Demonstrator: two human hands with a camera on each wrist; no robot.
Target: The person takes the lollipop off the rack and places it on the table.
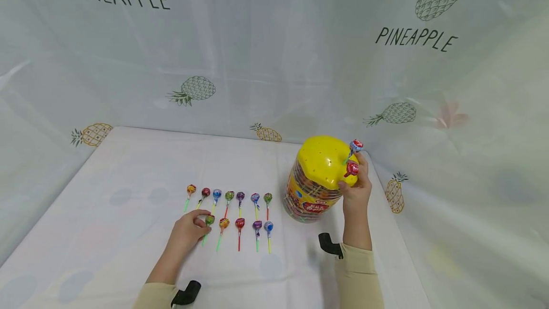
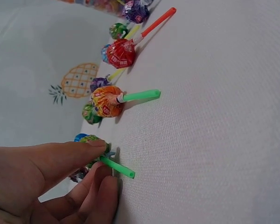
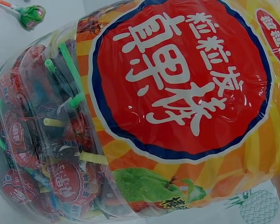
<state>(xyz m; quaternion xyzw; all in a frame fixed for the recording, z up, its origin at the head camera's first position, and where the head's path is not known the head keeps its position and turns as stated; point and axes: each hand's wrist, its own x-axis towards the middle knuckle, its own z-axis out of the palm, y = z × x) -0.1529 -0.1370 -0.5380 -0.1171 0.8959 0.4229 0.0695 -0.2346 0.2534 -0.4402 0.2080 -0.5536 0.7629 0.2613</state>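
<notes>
My left hand (image 1: 186, 232) pinches a green-wrapped lollipop (image 1: 209, 220) between thumb and fingers at the left end of the front row. Its green stick touches or hovers just over the cloth; I cannot tell which. An orange lollipop (image 2: 107, 101) lies beside it in the left wrist view. My right hand (image 1: 357, 182) grips the edge of the yellow lid (image 1: 323, 156) on a clear plastic jar (image 1: 306, 204). A blue-and-red lollipop (image 1: 356, 146) and a red lollipop (image 1: 351, 168) stick out from the lid near those fingers. The right wrist view shows the jar's label (image 3: 177, 79), but not the hand's fingers.
Several lollipops form a back row, among them a purple one (image 1: 240, 196), and a front row with a red one (image 1: 239, 223). More lollipops (image 3: 65, 182) fill the jar. A white cloth (image 1: 128, 232) covers the table; a pineapple-printed curtain (image 1: 274, 51) hangs behind.
</notes>
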